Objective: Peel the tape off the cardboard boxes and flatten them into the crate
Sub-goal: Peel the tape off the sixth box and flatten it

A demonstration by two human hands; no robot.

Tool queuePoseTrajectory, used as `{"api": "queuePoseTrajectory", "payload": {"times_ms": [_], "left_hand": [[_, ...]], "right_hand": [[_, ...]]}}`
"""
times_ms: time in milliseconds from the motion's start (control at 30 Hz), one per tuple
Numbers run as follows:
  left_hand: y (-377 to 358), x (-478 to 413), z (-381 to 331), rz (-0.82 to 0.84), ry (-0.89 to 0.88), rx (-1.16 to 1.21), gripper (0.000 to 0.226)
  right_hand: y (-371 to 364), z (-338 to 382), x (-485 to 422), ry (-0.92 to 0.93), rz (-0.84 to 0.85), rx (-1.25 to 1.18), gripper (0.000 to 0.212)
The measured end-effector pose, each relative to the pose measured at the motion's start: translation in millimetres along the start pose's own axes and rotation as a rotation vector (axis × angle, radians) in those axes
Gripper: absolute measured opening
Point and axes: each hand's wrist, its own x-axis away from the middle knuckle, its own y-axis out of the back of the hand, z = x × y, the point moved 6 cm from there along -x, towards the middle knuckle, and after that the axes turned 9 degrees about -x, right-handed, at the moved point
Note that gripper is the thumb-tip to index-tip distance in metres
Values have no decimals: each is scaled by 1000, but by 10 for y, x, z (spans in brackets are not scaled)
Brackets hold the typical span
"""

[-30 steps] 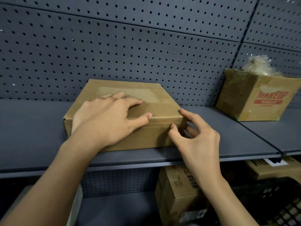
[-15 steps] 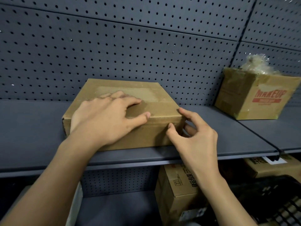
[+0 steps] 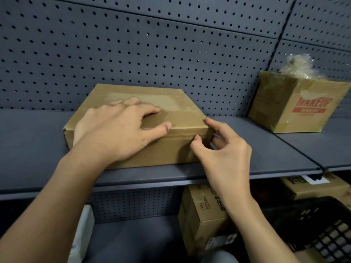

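A flat brown cardboard box (image 3: pixel 171 100) lies on the grey shelf (image 3: pixel 30 141), its top sealed with clear tape. My left hand (image 3: pixel 117 130) rests flat on the box's top, fingers spread, pressing it down. My right hand (image 3: pixel 224 156) is at the box's front right corner, thumb tip and index fingertip touching the corner edge, other fingers curled beside the box's side. A black plastic crate (image 3: pixel 321 230) sits low at the right, below the shelf.
An open "MAKEUP" cardboard box (image 3: pixel 296 107) with crumpled plastic in it stands on the shelf at the right. Below the shelf are another printed box (image 3: pixel 201 215), a further box (image 3: pixel 313 186) at the right, and a white object (image 3: pixel 83 234). A pegboard wall backs the shelf.
My right thumb and index finger have shifted slightly along the box's front right corner. My left hand stays pressed on the top. The view has drifted a little.
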Motion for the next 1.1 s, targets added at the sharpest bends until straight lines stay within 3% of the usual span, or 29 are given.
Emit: {"api": "queuePoseTrajectory", "payload": {"times_ms": [233, 500, 967, 1100], "left_hand": [[-13, -9, 12, -1, -10, 6, 81], [-2, -5, 4, 5, 1, -6, 79], [-1, -10, 4, 8, 1, -15, 79], [-5, -14, 12, 10, 1, -15, 80]], "right_hand": [[23, -4, 2, 58, -18, 84, 43], [-1, -9, 47, 17, 78, 7, 53], [-108, -4, 126, 18, -6, 2, 44], [-81, 52, 190, 38, 8, -119, 39]]}}
